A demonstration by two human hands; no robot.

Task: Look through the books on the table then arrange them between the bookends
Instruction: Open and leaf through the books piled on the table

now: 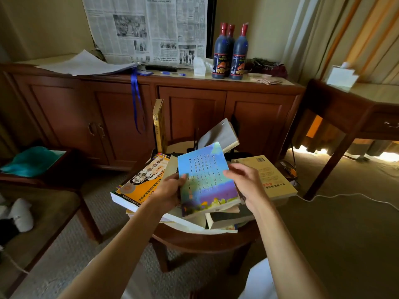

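Observation:
A blue and purple book [205, 180] is held over a heap of books on a small round wooden table [203, 242]. My left hand [168, 194] grips its left edge, thumb on the cover. My right hand [246, 182] holds its right edge. Under it lie an orange book [140, 182] at the left, a tan book [272, 178] at the right and several more books. A yellow book [158, 126] stands upright at the table's far side. A grey book [222, 134] leans tilted against a black bookend [195, 143], mostly hidden.
A long wooden cabinet [151, 108] stands behind the table, bearing newspaper [149, 29], three dark bottles [231, 52] and loose papers. A desk [356, 108] is at the right, a low bench with a teal cloth [32, 160] at the left. A white cable [345, 197] crosses the carpet.

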